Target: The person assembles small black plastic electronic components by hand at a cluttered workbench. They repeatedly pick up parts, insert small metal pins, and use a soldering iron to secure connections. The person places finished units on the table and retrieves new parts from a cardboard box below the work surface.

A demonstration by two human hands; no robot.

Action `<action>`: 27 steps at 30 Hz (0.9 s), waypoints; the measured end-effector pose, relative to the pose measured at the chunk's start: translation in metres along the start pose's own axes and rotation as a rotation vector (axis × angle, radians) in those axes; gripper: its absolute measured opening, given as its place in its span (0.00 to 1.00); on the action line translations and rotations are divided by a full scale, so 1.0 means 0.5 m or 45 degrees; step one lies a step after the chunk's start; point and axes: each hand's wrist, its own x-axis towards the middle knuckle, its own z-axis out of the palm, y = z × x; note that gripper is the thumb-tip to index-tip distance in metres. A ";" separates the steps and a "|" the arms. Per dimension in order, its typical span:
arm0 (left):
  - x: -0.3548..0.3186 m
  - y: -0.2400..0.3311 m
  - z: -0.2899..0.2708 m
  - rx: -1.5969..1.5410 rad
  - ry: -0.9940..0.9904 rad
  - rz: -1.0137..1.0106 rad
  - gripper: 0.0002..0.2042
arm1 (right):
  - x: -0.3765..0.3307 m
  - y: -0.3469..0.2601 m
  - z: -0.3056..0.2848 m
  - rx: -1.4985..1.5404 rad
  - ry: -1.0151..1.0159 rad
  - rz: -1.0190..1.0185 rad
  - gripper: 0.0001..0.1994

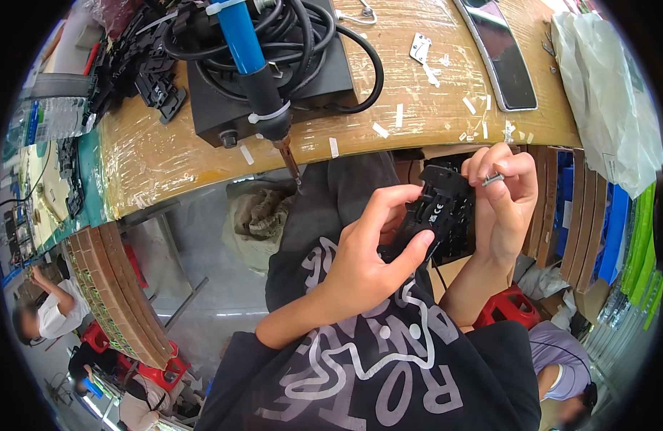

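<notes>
My left hand (371, 251) grips a black moulded plastic part (446, 192) with small white markings, thumb on the near side and forefinger at its upper edge. The part is held tilted in front of my chest, below the table's front edge. Just right of it, my raised right hand (505, 205) pinches a small silver metal piece (492, 179) between thumb and fingertips. That piece is apart from the black part, and its exact shape is too small to tell. Some of the right fingers curl behind the plastic part's upper right edge.
A blue and black electric screwdriver (245, 43) points down past the edge of the tape-covered table (389, 79), before a black box (209, 115) and coiled cables. Black plastic parts (155, 82) pile up far left. A phone (500, 54) and plastic bag (608, 93) lie right.
</notes>
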 end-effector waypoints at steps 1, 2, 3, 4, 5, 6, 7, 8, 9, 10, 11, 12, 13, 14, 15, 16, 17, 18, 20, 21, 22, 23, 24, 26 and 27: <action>0.002 -0.001 0.000 0.000 0.004 -0.013 0.19 | 0.000 0.004 0.000 0.027 0.022 0.010 0.09; 0.005 -0.002 0.001 -0.001 0.009 -0.026 0.19 | 0.001 0.009 -0.002 0.054 0.044 0.021 0.09; 0.009 -0.001 0.001 0.003 0.011 -0.022 0.19 | 0.003 0.014 -0.006 0.106 0.014 0.031 0.08; 0.013 -0.001 0.002 0.007 0.011 -0.022 0.19 | 0.004 0.016 -0.006 0.083 0.031 0.034 0.08; 0.014 -0.001 0.003 0.011 0.010 -0.022 0.19 | 0.005 0.018 -0.003 0.059 0.047 0.038 0.08; 0.012 -0.003 0.006 0.016 0.021 -0.013 0.18 | 0.005 0.019 -0.002 0.036 0.064 0.041 0.09; 0.011 -0.005 0.008 0.023 0.039 0.005 0.18 | 0.003 0.021 -0.003 0.089 0.048 0.045 0.09; 0.010 -0.006 0.009 0.031 0.058 0.024 0.18 | 0.003 0.021 -0.005 0.077 0.030 0.039 0.09; 0.013 -0.007 0.009 0.040 0.061 0.039 0.18 | 0.003 0.021 -0.007 0.065 0.013 0.034 0.09; 0.015 -0.006 0.008 0.051 0.058 0.044 0.18 | 0.001 0.020 -0.010 0.054 0.006 0.035 0.08; 0.017 -0.005 0.007 0.062 0.056 0.048 0.18 | 0.001 0.015 -0.013 -0.088 -0.018 0.016 0.08; 0.019 -0.002 0.005 0.111 0.041 0.061 0.18 | 0.004 0.004 -0.015 -0.229 -0.042 -0.002 0.08; 0.015 0.000 0.001 0.169 0.040 0.079 0.18 | 0.005 -0.002 -0.012 -0.358 -0.081 -0.020 0.08; 0.014 0.003 -0.001 0.216 0.025 0.089 0.18 | 0.010 -0.015 -0.006 -0.496 -0.138 -0.076 0.09; 0.012 0.006 -0.002 0.240 0.021 0.124 0.19 | 0.018 -0.029 0.001 -0.634 -0.197 -0.131 0.10; 0.013 0.007 0.000 0.260 -0.002 0.163 0.19 | 0.022 -0.043 0.002 -0.783 -0.243 -0.192 0.10; 0.014 0.008 0.002 0.280 -0.024 0.202 0.19 | 0.024 -0.051 0.005 -0.858 -0.258 -0.213 0.10; 0.014 0.009 0.001 0.300 -0.048 0.197 0.19 | 0.026 -0.056 0.010 -0.933 -0.274 -0.233 0.11; 0.009 0.013 -0.005 0.350 -0.059 0.194 0.19 | 0.027 -0.064 0.021 -1.019 -0.314 -0.203 0.11; 0.006 0.011 -0.002 0.353 -0.035 0.219 0.19 | 0.023 -0.070 0.025 -1.041 -0.320 -0.151 0.12; 0.004 0.011 -0.001 0.382 -0.042 0.232 0.19 | 0.025 -0.074 0.025 -1.056 -0.348 -0.142 0.12; 0.002 0.012 -0.003 0.412 -0.049 0.245 0.19 | 0.026 -0.079 0.024 -1.071 -0.372 -0.131 0.13; 0.001 0.014 -0.004 0.442 -0.056 0.258 0.20 | 0.027 -0.084 0.024 -1.088 -0.397 -0.121 0.13; -0.003 0.022 -0.011 0.486 -0.086 0.257 0.20 | 0.023 -0.089 0.029 -1.090 -0.416 -0.096 0.13; -0.005 0.024 -0.014 0.509 -0.101 0.257 0.20 | 0.022 -0.092 0.030 -1.099 -0.432 -0.073 0.13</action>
